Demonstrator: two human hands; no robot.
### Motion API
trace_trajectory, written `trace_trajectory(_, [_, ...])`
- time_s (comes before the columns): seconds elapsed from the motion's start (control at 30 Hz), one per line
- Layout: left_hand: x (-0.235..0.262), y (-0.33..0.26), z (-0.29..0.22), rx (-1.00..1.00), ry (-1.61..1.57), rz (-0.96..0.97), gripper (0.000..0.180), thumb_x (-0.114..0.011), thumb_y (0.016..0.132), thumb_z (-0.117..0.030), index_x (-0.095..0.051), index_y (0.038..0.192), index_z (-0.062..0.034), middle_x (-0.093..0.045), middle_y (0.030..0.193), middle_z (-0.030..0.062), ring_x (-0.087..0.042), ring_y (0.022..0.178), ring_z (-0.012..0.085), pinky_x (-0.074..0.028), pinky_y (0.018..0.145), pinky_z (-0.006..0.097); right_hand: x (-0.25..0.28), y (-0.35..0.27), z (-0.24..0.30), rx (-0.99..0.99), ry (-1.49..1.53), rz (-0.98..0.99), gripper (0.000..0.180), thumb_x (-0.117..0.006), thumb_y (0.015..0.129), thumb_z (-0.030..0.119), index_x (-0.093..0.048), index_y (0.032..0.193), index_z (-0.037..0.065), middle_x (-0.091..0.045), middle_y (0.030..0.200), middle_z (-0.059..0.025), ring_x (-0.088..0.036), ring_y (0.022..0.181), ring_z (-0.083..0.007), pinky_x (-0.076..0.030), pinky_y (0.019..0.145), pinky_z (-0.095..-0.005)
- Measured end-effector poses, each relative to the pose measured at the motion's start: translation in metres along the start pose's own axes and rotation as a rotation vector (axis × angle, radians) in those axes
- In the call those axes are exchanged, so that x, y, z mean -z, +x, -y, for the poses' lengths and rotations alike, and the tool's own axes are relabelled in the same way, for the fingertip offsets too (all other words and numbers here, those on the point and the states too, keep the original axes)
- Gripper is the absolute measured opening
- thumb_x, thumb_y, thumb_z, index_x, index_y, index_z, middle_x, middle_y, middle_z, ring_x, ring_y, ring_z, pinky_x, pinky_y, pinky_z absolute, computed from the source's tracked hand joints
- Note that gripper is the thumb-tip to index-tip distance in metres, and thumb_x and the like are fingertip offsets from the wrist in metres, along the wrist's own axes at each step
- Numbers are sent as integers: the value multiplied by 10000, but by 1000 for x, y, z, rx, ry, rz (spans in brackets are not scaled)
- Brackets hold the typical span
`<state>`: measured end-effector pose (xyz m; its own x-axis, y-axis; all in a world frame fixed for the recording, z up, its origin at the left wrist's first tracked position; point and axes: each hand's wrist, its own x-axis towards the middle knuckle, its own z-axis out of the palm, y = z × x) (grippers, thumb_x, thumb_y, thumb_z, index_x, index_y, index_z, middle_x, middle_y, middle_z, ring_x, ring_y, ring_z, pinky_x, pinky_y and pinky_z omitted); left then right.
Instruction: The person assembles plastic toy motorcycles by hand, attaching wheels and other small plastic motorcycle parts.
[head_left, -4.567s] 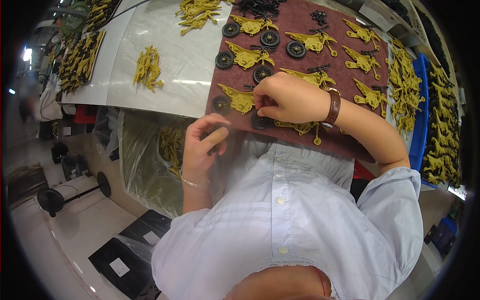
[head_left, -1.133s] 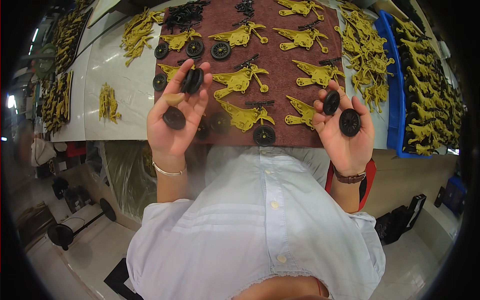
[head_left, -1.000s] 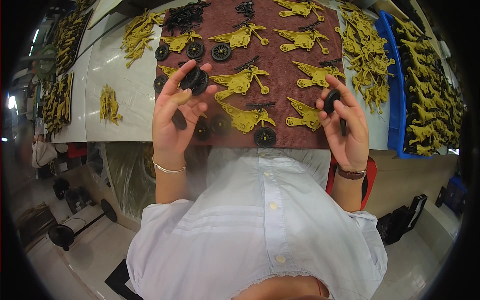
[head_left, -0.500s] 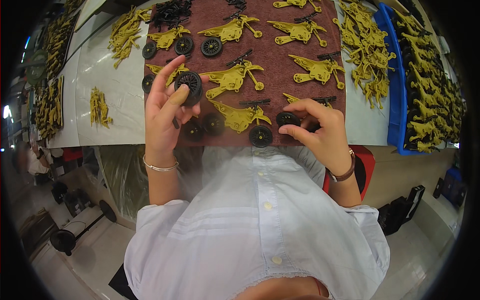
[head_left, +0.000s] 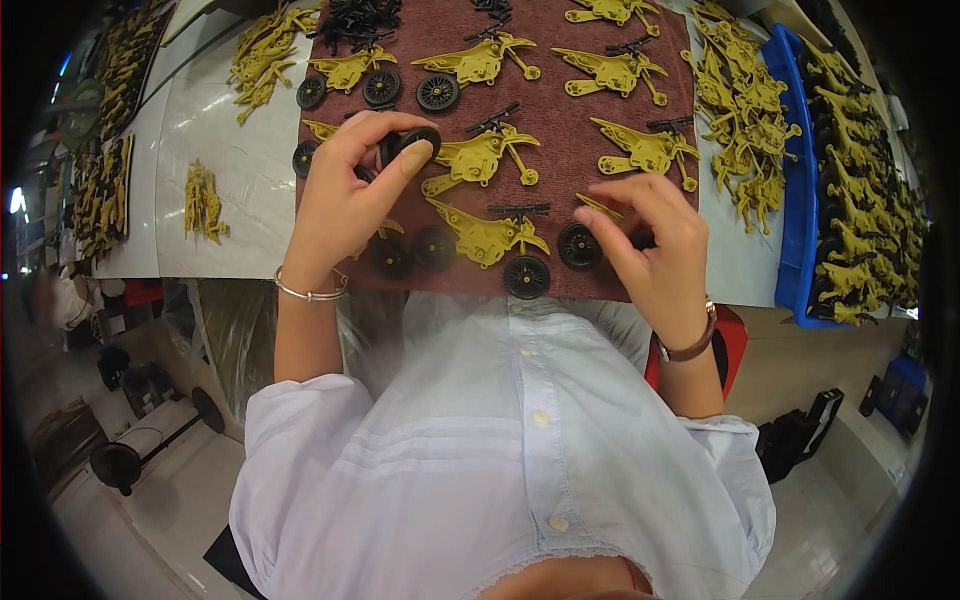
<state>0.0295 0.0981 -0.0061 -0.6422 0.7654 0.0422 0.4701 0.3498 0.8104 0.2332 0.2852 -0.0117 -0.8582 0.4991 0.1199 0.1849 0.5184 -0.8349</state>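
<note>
- A pale blue buttoned shirt (head_left: 500, 430) fills the foreground; a silver bracelet (head_left: 311, 295) circles the left wrist, a brown-strapped watch (head_left: 690, 349) the right.
- Nearest on the maroon mat (head_left: 560, 130) lies a yellow frame (head_left: 485, 237) with black handlebars; one spoked wheel (head_left: 526, 277) sits under its fork, another wheel (head_left: 434, 248) at its rear.
- Right hand (head_left: 667, 250): thumb and forefinger are parted, the thumb tip at the edge of a black wheel (head_left: 579, 250) — touching or not, I cannot tell. The other fingers curl round a dark part (head_left: 642, 239), mostly hidden. A yellow tip pokes out beneath the hand.
- Left hand (head_left: 348, 185): thumb, in a tan cover, and fingers pinch a raised wheel (head_left: 416, 146) above the mat; dark edges show behind it.
- Beyond, more yellow frames stand in rows, some with wheels beside them.
- Yellow parts (head_left: 740, 100) lie heaped right of the mat, next to a blue tray (head_left: 790, 220).
- Farthest — a tangle of black pieces (head_left: 360, 22) at the mat's far left corner.
</note>
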Motion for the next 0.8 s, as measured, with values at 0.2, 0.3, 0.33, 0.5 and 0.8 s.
trace_trajectory(0.2, [5, 1, 8, 165, -102, 2, 233, -675, 869, -231, -646, 973, -25, -528, 836, -31, -403, 688, 60, -344, 606, 207, -31, 45, 4, 303, -408, 143, 157, -684, 764, 204, -665, 777, 49, -643, 829, -126, -638, 672, -306, -528, 632, -407])
trace_trajectory(0.3, [7, -1, 9, 210, -150, -58, 231, -681, 868, -227, -606, 916, -14, -520, 787, -30, -416, 709, 53, -357, 620, 211, -42, 53, 0, 168, -463, 208, 227, -730, 760, 214, -672, 804, -2, -656, 807, -162, -620, 732, -349, -490, 683, -430])
trace_trajectory(0.33, [9, -1, 10, 217, -182, -48, 235, -683, 868, -225, -591, 903, -12, -520, 774, -30, -423, 717, 52, -366, 630, 216, -44, 55, -1, 167, -468, 181, 215, -723, 762, 206, -676, 777, -2, -649, 741, -156, -621, 720, -340, -492, 676, -424])
trace_trajectory(0.5, [12, -3, 11, 101, -146, -29, 229, -691, 856, -207, -600, 907, -3, -546, 775, -20, -470, 726, 68, -394, 641, 226, -43, 57, -2, 155, -461, 146, 208, -683, 753, 201, -643, 747, -3, -638, 746, -182, -634, 721, -368, -516, 642, -447])
trace_trajectory(0.8, [6, 13, 6, 124, 87, 188, 201, -674, 864, -128, -650, 991, 25, -682, 905, 36, -592, 860, 93, -470, 784, 249, -26, 49, 3, 163, -224, 10, 194, -695, 755, 140, -647, 877, -3, -636, 795, -152, -626, 724, -318, -504, 672, -408])
